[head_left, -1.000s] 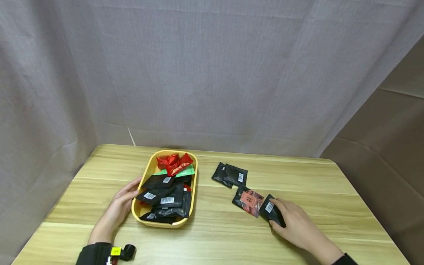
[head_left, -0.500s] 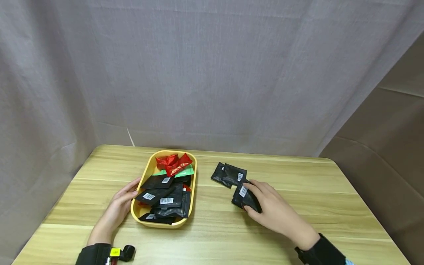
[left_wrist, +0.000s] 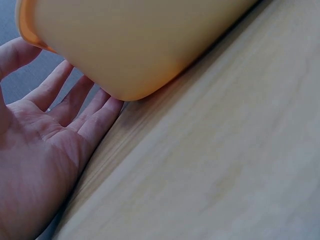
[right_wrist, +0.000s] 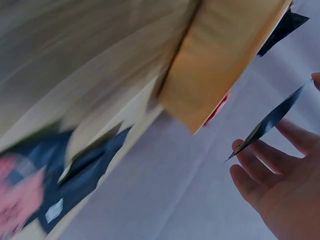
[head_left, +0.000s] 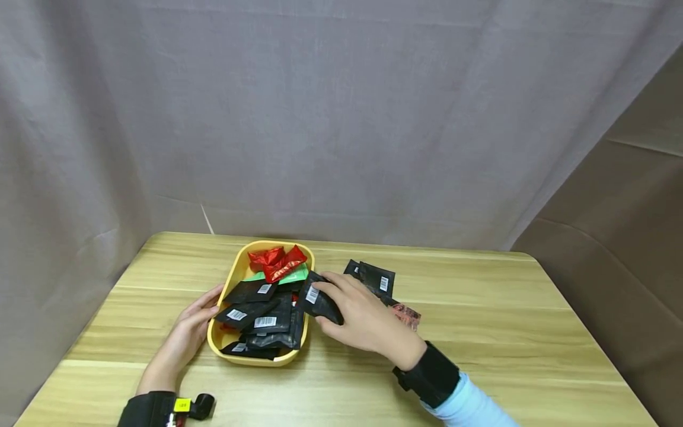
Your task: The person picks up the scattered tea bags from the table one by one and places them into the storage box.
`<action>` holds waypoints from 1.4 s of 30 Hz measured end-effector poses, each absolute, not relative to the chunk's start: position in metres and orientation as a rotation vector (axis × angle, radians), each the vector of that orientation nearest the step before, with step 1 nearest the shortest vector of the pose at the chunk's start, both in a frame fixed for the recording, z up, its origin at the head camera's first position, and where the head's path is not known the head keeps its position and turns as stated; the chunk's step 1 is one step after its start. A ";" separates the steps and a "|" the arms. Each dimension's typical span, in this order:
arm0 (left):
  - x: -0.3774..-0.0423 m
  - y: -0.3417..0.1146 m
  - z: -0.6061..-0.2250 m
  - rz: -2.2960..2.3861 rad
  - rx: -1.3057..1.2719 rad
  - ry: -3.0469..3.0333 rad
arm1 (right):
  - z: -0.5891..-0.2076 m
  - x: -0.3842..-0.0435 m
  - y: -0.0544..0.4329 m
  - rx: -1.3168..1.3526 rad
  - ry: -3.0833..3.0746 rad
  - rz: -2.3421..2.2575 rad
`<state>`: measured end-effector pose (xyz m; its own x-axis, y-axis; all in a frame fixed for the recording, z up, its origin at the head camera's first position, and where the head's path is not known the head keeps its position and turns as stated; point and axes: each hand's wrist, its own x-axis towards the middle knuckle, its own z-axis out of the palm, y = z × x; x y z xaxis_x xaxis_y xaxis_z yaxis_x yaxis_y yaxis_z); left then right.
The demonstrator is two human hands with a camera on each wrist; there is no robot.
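My left hand [head_left: 188, 327] touches the left side of a yellow basket [head_left: 214, 343]; the left wrist view shows its fingers [left_wrist: 82, 97] spread fairly straight against the outer wall. Between thumb and fingers, my right hand [head_left: 368, 314] holds a flat black sachet [head_left: 320, 299] with a white barcode label. That sachet overlaps the basket's right rim in the head view, and the right wrist view shows it edge-on, raised off the table. Inside the basket lie several black sachets [head_left: 271, 320], red-wrapped pieces [head_left: 285, 264] and a green packet [head_left: 296, 274].
Right of the basket, black sachets [head_left: 377, 279] lie overlapping on the wooden table [head_left: 507, 332]. Another with a pink printed front [head_left: 408, 315] is partly hidden by my right hand. A grey curtain [head_left: 341, 118] hangs behind the table's far edge.
My right hand has carried the black sachet leftward, from the table's right side up to the basket's right rim. The left hand has stayed at the basket.
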<state>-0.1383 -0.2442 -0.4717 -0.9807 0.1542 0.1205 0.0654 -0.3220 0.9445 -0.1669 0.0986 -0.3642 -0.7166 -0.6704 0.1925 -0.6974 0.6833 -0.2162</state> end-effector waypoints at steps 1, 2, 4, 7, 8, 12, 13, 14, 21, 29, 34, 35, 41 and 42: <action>-0.138 -0.245 -0.472 2.498 0.295 1.788 | -0.364 -0.168 0.091 1.165 -2.780 0.423; -0.138 -0.245 -0.472 2.502 0.300 1.781 | -0.364 -0.170 0.084 1.190 -2.769 0.415; -0.139 -0.246 -0.473 2.509 0.303 1.772 | -0.365 -0.173 0.071 1.254 -2.737 0.390; -0.138 -0.246 -0.472 2.499 0.293 1.781 | -0.366 -0.178 0.051 1.330 -2.693 0.354; -0.138 -0.247 -0.472 2.494 0.288 1.786 | -0.366 -0.179 0.045 1.346 -2.686 0.338; -0.137 -0.248 -0.472 2.482 0.281 1.794 | -0.366 -0.184 0.023 1.391 -2.676 0.308; -0.136 -0.248 -0.472 2.481 0.281 1.795 | -0.366 -0.185 0.018 1.401 -2.681 0.296; -0.136 -0.249 -0.472 2.481 0.277 1.797 | -0.366 -0.185 0.015 1.410 -2.689 0.291; -0.134 -0.249 -0.471 2.481 0.243 1.799 | -0.368 -0.186 0.001 1.441 -2.767 0.277; -0.135 -0.249 -0.470 2.468 0.211 1.810 | -0.371 -0.185 -0.002 1.437 -2.778 0.299; -0.135 -0.250 -0.471 2.474 0.208 1.809 | -0.371 -0.185 0.002 1.415 -2.750 0.337; -0.135 -0.250 -0.471 2.473 0.206 1.812 | -0.371 -0.184 0.004 1.403 -2.746 0.345; -0.136 -0.250 -0.472 2.468 0.206 1.820 | -0.366 -0.182 0.021 1.310 -2.770 0.410; -0.136 -0.250 -0.472 2.472 0.209 1.819 | -0.365 -0.182 0.024 1.295 -2.784 0.432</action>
